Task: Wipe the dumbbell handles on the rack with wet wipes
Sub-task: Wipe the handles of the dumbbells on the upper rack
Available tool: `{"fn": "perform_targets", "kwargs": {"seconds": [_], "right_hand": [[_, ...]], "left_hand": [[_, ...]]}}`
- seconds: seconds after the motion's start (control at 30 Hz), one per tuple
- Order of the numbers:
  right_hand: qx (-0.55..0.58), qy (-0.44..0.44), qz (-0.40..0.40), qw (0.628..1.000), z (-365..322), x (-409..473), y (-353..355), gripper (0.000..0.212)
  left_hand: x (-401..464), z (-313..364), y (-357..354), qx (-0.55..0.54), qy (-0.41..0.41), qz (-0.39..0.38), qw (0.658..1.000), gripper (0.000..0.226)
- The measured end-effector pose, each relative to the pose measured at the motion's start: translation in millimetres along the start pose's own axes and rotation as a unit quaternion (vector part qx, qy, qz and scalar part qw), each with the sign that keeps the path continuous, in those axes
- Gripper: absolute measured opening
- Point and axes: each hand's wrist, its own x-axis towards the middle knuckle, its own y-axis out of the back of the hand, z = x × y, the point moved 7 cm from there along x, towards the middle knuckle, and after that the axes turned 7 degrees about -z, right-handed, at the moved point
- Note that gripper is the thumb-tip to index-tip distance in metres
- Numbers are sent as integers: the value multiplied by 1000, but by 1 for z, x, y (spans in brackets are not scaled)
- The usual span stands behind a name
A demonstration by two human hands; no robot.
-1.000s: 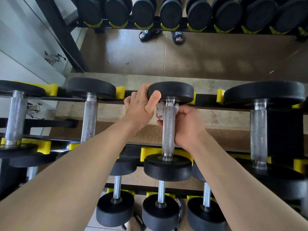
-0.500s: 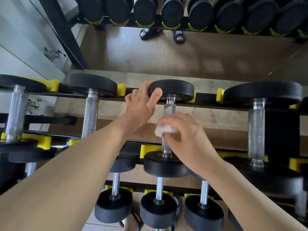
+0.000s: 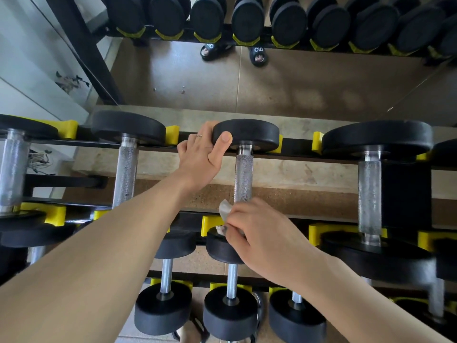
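The left hand (image 3: 202, 154) is clamped on the far head (image 3: 246, 134) of the middle dumbbell, a smooth matte black disc, thumb pressed flat on its rim and the other fingers curled over the far edge, a thin ring on one of them. Just right of that thumb the knurled steel handle (image 3: 243, 179) runs toward the viewer, bright and cross-hatched, bare along most of its length. The right hand (image 3: 262, 233) sits at the near end of the handle, fingers bunched together and pinching a crumpled white wet wipe (image 3: 225, 210), which pokes out left of the fingertips with a grey smudge on it, right against the near black head (image 3: 222, 248). Half a second ago that hand was midway up the handle; now it has slid down to the near end, while the left hand has not shifted. Yellow plastic cradles (image 3: 211, 224) hold the heads on the black rack (image 3: 294, 147). Left of the left hand lies another dumbbell (image 3: 126, 154) with the same rough steel grip; right of the right hand is a thicker, duller one (image 3: 369, 189). Below the fingers a lower row of small dumbbells (image 3: 231, 305) stands with slim, smooth chrome handles.
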Motion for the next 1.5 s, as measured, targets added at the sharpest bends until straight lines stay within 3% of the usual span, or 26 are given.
{"fn": "perform_targets", "kwargs": {"seconds": [0.13, 0.33, 0.57, 0.8, 0.9, 1.03, 1.3, 1.37, 1.43, 1.5], "right_hand": [[56, -17, 33, 998, 8, -8, 0, 26], [137, -65, 18, 988, 30, -20, 3, 24], [125, -39, 2, 991, 1, -4, -5, 24], [118, -108, -33, 987, 49, -27, 2, 27], [175, -114, -44, 977, 50, -28, 4, 22], [176, -48, -32, 983, 14, -11, -2, 24], [218, -145, -44, 964, 52, -27, -5, 20], [276, -163, 21, 947, 57, -23, 7, 16], [365, -168, 115, 909, 55, -11, 19, 30], [353, -146, 162, 910, 44, 4, 26, 41]], "left_hand": [[0, 1, 2, 1, 0, 3, 1000, 62], [2, -3, -1, 1, -2, -2, 1000, 73], [2, -3, -3, 5, 9, 4, 1000, 70], [2, -2, -3, 14, 24, 0, 1000, 81], [2, -2, -2, 15, 27, 14, 999, 85], [1, -2, -3, 16, 20, 13, 1000, 79], [1, -3, -1, 19, 11, 6, 1000, 65], [1, -3, -1, 21, 16, 10, 1000, 70], [3, -4, -2, 22, 25, 7, 999, 76], [4, -5, -2, 21, 29, 4, 999, 72]]}}
